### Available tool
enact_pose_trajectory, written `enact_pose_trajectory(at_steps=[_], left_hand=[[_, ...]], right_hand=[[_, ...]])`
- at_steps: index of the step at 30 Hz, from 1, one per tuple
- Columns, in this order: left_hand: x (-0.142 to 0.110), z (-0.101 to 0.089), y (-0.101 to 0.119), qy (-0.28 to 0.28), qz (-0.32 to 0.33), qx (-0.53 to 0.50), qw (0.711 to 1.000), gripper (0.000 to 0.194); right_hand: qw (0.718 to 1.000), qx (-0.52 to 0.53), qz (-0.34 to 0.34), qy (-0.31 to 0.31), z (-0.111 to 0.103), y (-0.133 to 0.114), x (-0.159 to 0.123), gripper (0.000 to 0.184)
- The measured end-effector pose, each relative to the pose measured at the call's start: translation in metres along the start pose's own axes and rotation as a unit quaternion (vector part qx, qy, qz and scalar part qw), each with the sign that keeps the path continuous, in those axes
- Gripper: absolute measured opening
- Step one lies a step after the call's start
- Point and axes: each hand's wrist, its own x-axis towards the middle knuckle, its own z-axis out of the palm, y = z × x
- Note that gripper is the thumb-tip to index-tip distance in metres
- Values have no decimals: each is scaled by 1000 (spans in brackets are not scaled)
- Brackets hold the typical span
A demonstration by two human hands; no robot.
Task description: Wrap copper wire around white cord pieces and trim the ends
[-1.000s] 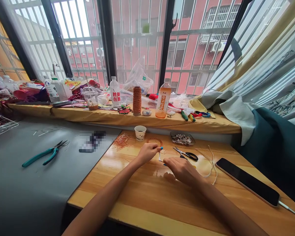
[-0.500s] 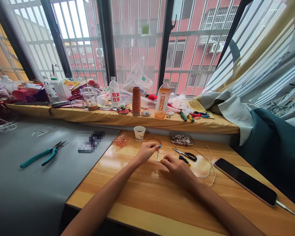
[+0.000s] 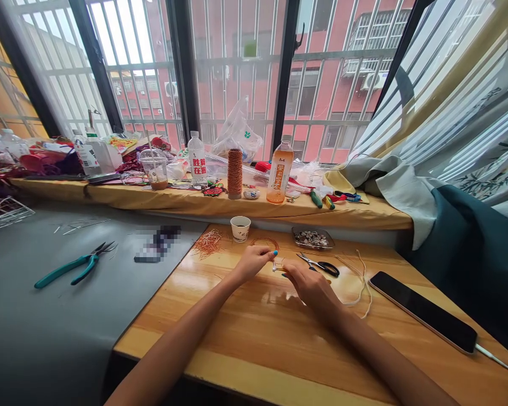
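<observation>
My left hand (image 3: 256,262) is closed in a pinch over the wooden table, with a short white cord (image 3: 274,265) hanging from its fingertips. Just right of it, my right hand (image 3: 308,285) is closed with the fingers bent down. A thin yellowish piece (image 3: 279,269) runs from these fingers to the lower end of the white cord; its kind is too small to make out. Black-handled scissors (image 3: 319,264) lie beyond my right hand, partly covered by it. A ring of copper-coloured wire (image 3: 271,241) rests behind my left hand.
Around my hands are a paper cup (image 3: 240,230), a pile of orange thread scraps (image 3: 209,242), a clear tray of small pieces (image 3: 313,238), pale cords (image 3: 366,290) and a phone (image 3: 423,310). Teal pliers (image 3: 76,268) lie on the grey surface. Bottles and a copper-coloured spool (image 3: 235,175) line the sill.
My right hand has shifted slightly, its fingers now more bent over. The white cord's lower end has risen a little. At the far left edge, a white wire rack has moved right.
</observation>
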Motion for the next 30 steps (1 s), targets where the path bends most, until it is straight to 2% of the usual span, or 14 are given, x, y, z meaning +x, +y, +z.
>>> enact_pose_trajectory(at_steps=[4,8,15,21,24,28,30], left_hand=[[-1,2,3,-3,5,-9,1000,34],[-2,3,7,-2,24,-25,999,35],[-2,1,6,5,20,2,1000,35],[-1,0,2,12,32,51,998,31],[-2,2,0,11,43,87,995,31],[-3,3,-3,-22,46,108,993,30],[-3,3,-3,-41,36,96,994,31]], right_hand=[[996,-74,-19,37,-2,3,0,24],[993,-116,-12,26,-5,2,2,22],[997,-69,-20,-8,1,9,0,20],[998,-69,-9,-9,-10,5,4,23],[996,-79,-17,-30,-14,4,5,24],[995,-48,-47,-78,-13,7,4,18],[995,-21,-60,-76,-11,10,3,19]])
